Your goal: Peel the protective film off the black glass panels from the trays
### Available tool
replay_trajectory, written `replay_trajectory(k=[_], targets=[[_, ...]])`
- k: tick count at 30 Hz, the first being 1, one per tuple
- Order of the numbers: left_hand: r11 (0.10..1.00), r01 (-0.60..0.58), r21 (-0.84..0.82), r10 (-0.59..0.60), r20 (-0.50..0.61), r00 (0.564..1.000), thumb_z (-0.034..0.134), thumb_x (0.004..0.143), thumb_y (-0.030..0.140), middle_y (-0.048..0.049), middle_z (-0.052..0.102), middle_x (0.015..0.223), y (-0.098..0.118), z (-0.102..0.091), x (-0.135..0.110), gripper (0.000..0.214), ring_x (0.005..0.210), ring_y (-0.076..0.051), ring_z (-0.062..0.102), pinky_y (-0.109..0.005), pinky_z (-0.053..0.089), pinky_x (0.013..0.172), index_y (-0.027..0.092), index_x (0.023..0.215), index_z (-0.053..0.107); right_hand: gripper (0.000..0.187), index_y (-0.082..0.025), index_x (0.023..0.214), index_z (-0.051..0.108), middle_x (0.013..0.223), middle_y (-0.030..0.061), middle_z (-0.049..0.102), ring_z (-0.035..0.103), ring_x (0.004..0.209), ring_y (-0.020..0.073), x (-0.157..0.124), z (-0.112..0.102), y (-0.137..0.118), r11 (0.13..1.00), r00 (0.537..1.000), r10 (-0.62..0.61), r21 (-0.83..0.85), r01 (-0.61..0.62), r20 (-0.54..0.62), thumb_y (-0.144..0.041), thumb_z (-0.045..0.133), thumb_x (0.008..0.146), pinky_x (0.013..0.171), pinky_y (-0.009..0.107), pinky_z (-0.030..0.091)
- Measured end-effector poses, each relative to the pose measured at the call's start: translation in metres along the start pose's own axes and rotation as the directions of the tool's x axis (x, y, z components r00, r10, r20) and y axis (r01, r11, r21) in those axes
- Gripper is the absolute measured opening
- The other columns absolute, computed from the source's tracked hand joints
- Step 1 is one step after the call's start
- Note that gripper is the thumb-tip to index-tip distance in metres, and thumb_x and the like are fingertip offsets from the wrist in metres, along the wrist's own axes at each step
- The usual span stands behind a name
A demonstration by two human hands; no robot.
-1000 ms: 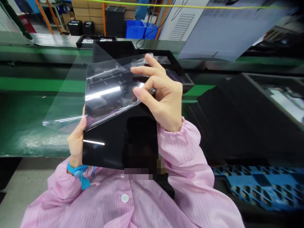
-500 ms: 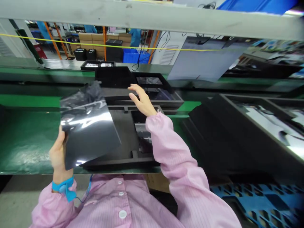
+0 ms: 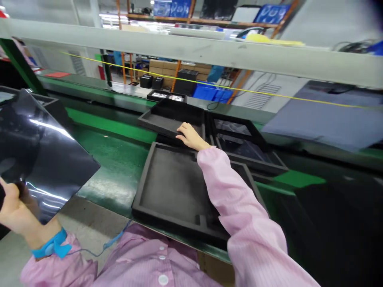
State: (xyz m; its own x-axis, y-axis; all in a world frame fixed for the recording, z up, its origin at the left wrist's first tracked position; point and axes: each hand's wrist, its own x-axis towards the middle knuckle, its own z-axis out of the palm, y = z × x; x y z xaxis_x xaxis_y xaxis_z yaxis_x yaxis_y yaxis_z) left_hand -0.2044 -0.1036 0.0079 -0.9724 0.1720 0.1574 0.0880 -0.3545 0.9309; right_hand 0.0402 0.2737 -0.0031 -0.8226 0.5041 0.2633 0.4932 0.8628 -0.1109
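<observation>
My left hand grips the lower corner of a glossy black panel, which is held tilted out at the far left, off the belt. My right hand reaches forward with fingers stretched flat, resting on the far rim of a black foam tray that lies on the green conveyor belt. Just beyond its fingertips sits another black foam tray. Both arms wear pink striped sleeves, and a blue wrist strap circles the left wrist.
More black trays with shiny inserts lie behind and to the right. A grey beam runs overhead, with a yellow cord strung below it. Dark stacked trays fill the right side. Shelves, cardboard boxes and blue bins stand beyond the line.
The clear film pinched by my right hand is gone. My left hand swung the black panel far left; my right hand reached forward onto the trays. My view turned up and right.
</observation>
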Motion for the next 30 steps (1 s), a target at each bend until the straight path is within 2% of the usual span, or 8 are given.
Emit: replay_trajectory(k=[3,6,9,12,17,23,26,30], targets=[[0.939,-0.287,-0.189,0.266,-0.131,0.955,0.052,0.083,0.014,0.0182,0.064,0.124,0.006,0.001,0.007,0.028,0.138,-0.015,0.038,-0.030,0.032,0.116,0.024,0.105,0.068,0.027,-0.015,0.114,0.054,0.119,0.0173,0.049,0.045,0.108,0.0290,0.021,0.006,-0.051,0.976,0.975,-0.219,0.023,0.218,0.047,-0.028,0.044,0.093,0.094,0.046,0.041],[0.917,-0.268,-0.294,0.253,-0.086,0.964,0.047,0.086,0.006,0.0185,0.070,0.110,0.010,0.007,0.016,0.033,0.135,-0.008,0.040,-0.020,0.031,0.113,0.022,0.104,0.068,0.025,-0.014,0.114,0.055,0.123,0.0166,0.049,0.045,0.110,0.0275,0.033,0.026,-0.099,0.927,0.917,-0.374,0.050,0.371,0.142,-0.021,0.046,0.092,0.096,0.044,0.040],[0.959,-0.142,-0.244,0.141,-0.021,0.990,0.044,0.092,0.006,0.0238,0.066,0.117,0.018,0.013,0.023,0.037,0.138,-0.002,0.032,-0.008,0.026,0.109,0.028,0.114,0.064,0.021,-0.015,0.109,0.058,0.122,0.0128,0.052,0.049,0.108,0.0223,0.044,0.058,-0.132,0.881,0.842,-0.471,0.091,0.465,0.262,-0.015,0.054,0.088,0.097,0.038,0.041],[0.980,-0.075,-0.183,0.087,0.057,0.995,0.045,0.096,0.013,0.0268,0.057,0.129,0.023,0.021,0.030,0.039,0.140,-0.001,0.027,-0.006,0.025,0.107,0.034,0.126,0.056,0.019,-0.016,0.106,0.060,0.119,0.0075,0.056,0.054,0.105,0.0187,0.056,0.087,-0.147,0.872,0.800,-0.483,0.112,0.477,0.356,-0.019,0.059,0.088,0.092,0.037,0.047],[0.964,-0.091,-0.250,0.153,0.241,0.959,0.049,0.093,0.012,0.0189,0.055,0.136,0.010,0.043,0.047,0.040,0.141,-0.007,0.027,-0.012,0.024,0.110,0.024,0.131,0.053,0.027,-0.016,0.112,0.059,0.115,0.0073,0.060,0.060,0.100,0.0180,0.072,0.106,-0.144,0.947,0.858,-0.313,0.061,0.317,0.408,-0.032,0.058,0.091,0.085,0.038,0.054],[0.985,-0.160,-0.065,0.172,0.452,0.875,0.052,0.094,0.013,0.0145,0.045,0.146,-0.004,0.070,0.085,0.050,0.142,-0.007,0.024,-0.016,0.020,0.107,0.019,0.141,0.035,0.037,-0.016,0.128,0.052,0.131,0.0121,0.054,0.057,0.115,0.0216,0.050,0.073,-0.141,0.973,0.938,-0.230,0.062,0.222,0.260,-0.013,0.050,0.091,0.098,0.043,0.049],[0.978,-0.205,0.050,0.168,0.400,0.901,0.049,0.095,0.014,0.0103,0.043,0.148,-0.017,0.080,0.129,0.052,0.141,-0.007,0.026,-0.015,0.023,0.106,0.018,0.144,0.031,0.041,-0.014,0.122,0.059,0.130,0.0153,0.056,0.055,0.121,0.0231,0.005,0.037,-0.123,0.974,0.956,-0.226,0.058,0.219,0.186,-0.003,0.042,0.086,0.104,0.042,0.046],[0.946,-0.117,0.302,0.029,0.281,0.959,0.048,0.092,0.007,-0.0064,0.053,0.140,-0.055,0.070,0.190,0.039,0.131,-0.014,0.045,-0.027,0.036,0.106,0.012,0.131,0.051,0.037,-0.011,0.117,0.062,0.126,0.0176,0.060,0.053,0.125,0.0290,-0.085,0.005,-0.064,0.986,0.984,-0.165,0.031,0.163,0.072,-0.014,0.037,0.090,0.106,0.048,0.045]])
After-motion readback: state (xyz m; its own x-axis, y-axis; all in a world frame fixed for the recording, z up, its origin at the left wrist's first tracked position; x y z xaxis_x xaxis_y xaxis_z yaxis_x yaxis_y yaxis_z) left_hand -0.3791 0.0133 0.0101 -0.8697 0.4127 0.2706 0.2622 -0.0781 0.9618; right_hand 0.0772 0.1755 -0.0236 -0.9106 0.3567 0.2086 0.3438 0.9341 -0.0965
